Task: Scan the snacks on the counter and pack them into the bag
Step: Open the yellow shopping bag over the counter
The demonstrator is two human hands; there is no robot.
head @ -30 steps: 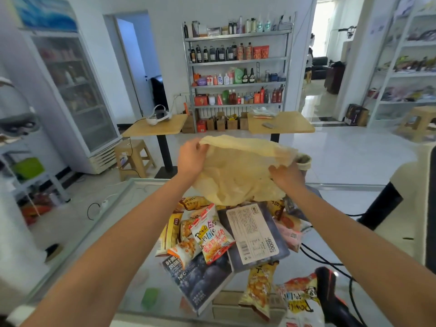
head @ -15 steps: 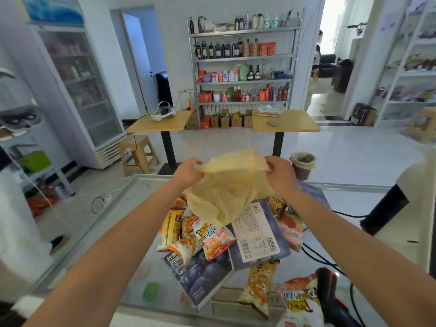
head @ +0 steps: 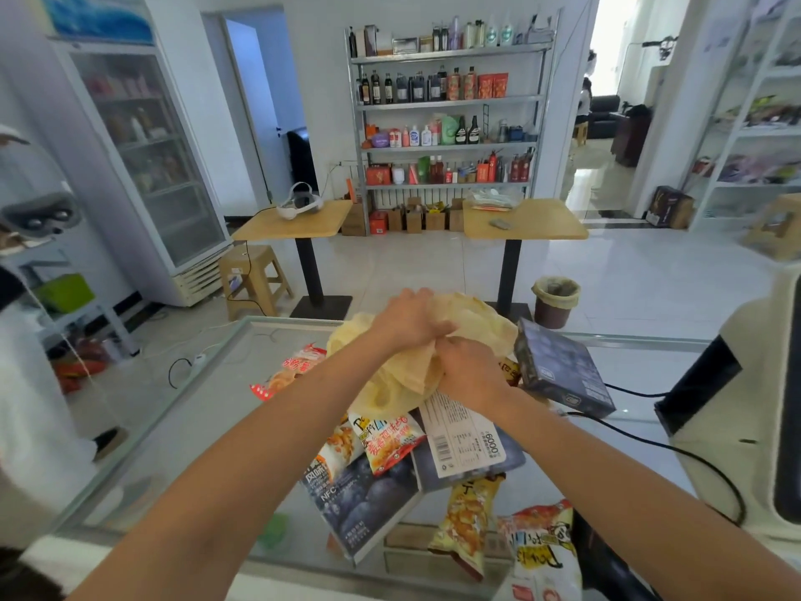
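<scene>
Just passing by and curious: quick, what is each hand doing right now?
Left hand: closed, gripping the yellow plastic bag.
Right hand: closed, gripping the same bag, close beside the left hand above the snacks.

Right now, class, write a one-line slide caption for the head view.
Both hands, left and right, bunch a thin yellow bag above snack packets piled on the glass counter.

Both hands (head: 437, 344) bunch the yellow bag (head: 477, 327) above the snacks (head: 390, 440).

Snack packets (head: 392, 440) on glass counter (head: 208, 409)
</scene>
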